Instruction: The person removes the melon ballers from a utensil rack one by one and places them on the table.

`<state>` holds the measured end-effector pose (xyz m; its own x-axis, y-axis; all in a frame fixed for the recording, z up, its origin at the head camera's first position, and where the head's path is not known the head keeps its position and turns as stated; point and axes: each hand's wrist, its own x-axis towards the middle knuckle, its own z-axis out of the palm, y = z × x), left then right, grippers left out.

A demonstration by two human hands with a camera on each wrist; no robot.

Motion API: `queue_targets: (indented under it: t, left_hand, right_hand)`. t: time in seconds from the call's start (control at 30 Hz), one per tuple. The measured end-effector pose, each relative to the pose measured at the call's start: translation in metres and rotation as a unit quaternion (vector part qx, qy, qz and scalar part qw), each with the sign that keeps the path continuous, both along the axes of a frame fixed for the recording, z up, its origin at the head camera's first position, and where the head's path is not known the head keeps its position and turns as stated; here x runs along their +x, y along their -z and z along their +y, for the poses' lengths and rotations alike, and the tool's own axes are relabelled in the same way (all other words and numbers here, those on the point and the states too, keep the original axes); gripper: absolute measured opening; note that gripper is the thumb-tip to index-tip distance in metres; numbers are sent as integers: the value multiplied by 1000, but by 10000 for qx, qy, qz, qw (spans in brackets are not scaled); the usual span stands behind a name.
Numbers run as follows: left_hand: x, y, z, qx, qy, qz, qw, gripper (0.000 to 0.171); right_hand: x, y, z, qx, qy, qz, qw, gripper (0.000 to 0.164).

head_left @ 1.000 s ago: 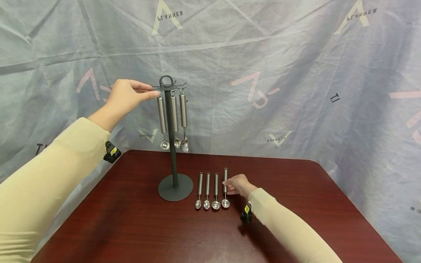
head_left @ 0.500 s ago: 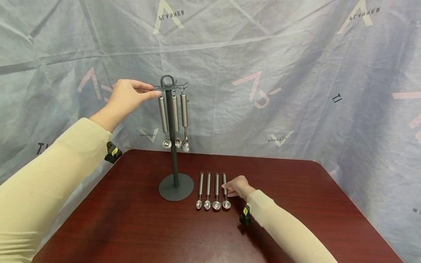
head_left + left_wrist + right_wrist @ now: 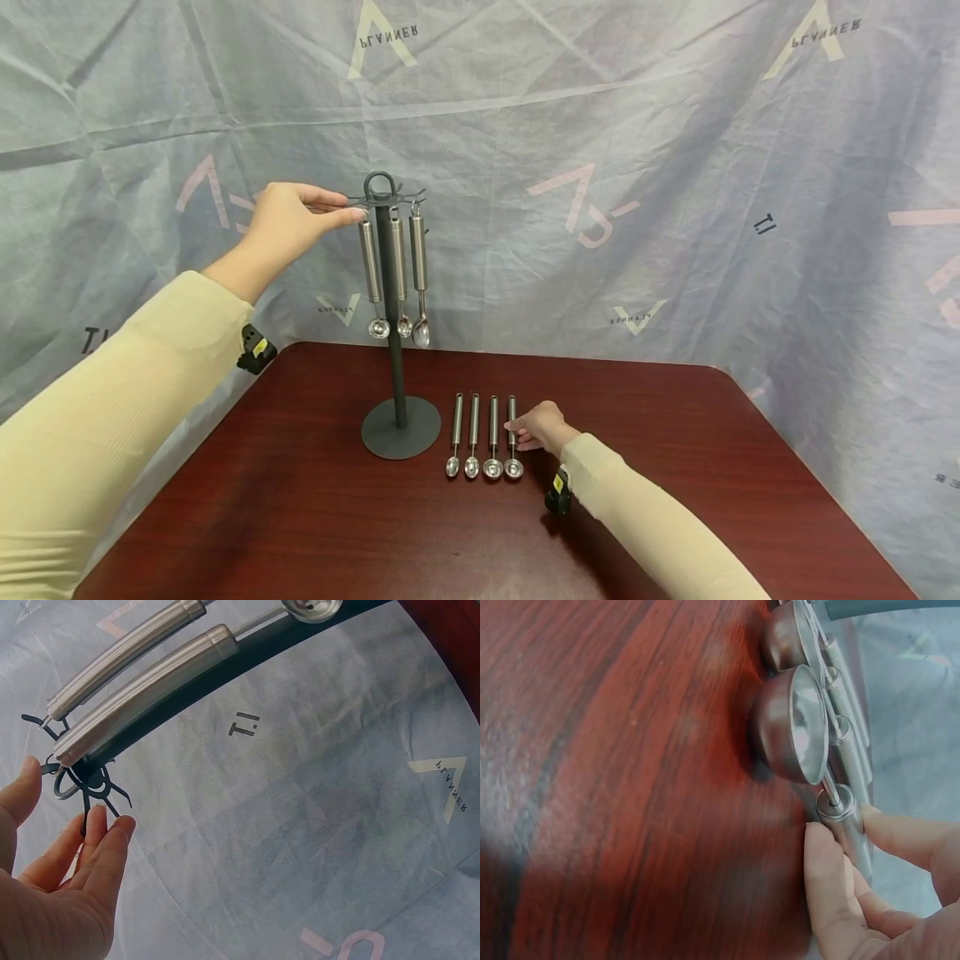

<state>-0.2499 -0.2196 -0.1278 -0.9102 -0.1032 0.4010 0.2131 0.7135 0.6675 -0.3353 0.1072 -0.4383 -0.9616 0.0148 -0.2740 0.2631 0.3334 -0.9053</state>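
In the head view my left hand (image 3: 288, 218) holds the hooks at the top of a dark utensil stand (image 3: 397, 367). The left wrist view shows its thumb on one hook and its fingertips on others. Beside the thumb hangs a steel-handled scoop (image 3: 371, 262), with two more utensils hanging to its right. My right hand (image 3: 546, 427) pinches the handle of a melon baller (image 3: 513, 469), the rightmost in a row on the table. In the right wrist view its round bowl (image 3: 784, 724) lies near the wood, with thumb and fingers on either side of the handle.
Left of the held one, several similar steel scoops (image 3: 492, 469) lie parallel, bowls toward me. The stand's round base (image 3: 375, 442) sits left of the row on a red-brown table (image 3: 337, 533). A grey printed cloth (image 3: 480, 167) hangs behind.
The upper end of the held melon baller has come down, so it lies level with the row. The right hand moved slightly down. The leftmost hanging scoop has swung a little; the left hand stays put.
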Motion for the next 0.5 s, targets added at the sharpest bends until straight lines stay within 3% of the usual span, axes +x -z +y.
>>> queue_targets:
  t: [0.2, 0.27, 0.5]
  left_hand:
    - [-3, -1, -6, -134, 130, -49, 9998, 63]
    - [-3, -1, -8, -207, 158, -50, 9996, 62]
    - [-3, -3, -6, -276, 126, 107, 9995, 59]
  right_hand:
    - [-1, -5, 5, 134, -74, -72, 9999, 66]
    - [-3, -9, 7, 96, -73, -63, 9999, 62]
    - [-18, -38, 16, -256, -148, 116, 9995, 58]
